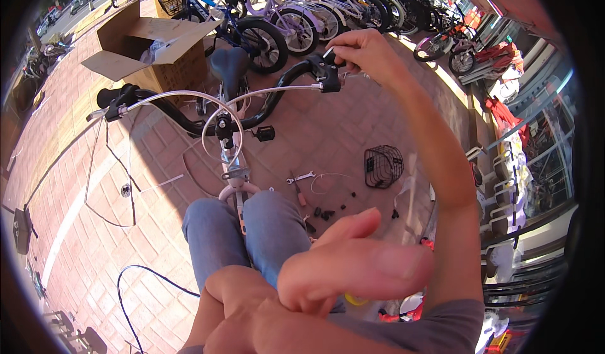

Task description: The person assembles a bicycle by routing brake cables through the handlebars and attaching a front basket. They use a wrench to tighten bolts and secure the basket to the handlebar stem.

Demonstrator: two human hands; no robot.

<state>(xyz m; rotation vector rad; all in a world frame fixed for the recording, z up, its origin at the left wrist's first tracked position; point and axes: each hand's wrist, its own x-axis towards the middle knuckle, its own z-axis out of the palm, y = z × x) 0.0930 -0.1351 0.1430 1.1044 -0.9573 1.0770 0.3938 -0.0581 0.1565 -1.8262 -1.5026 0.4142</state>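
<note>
A glossy black, curved bicycle handlebar (271, 105) is positioned beyond the blue-trousered knees (274, 225), its right end pinched in the grip of the right hand (365, 52). The left hand (353, 271) is raised close to the camera; its grip cannot be determined.

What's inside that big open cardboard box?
Near the top of the cardboard box, you can see some whitish, see-through wrapping, probably plastic. Anything deeper is hidden by the box's walls and its open front flap.

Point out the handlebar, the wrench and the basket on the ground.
Handlebar (255, 122): head view, on its black bar.
Wrench (302, 177): head view, middle of the shaft.
Basket (383, 167): head view, wire mesh.
</note>
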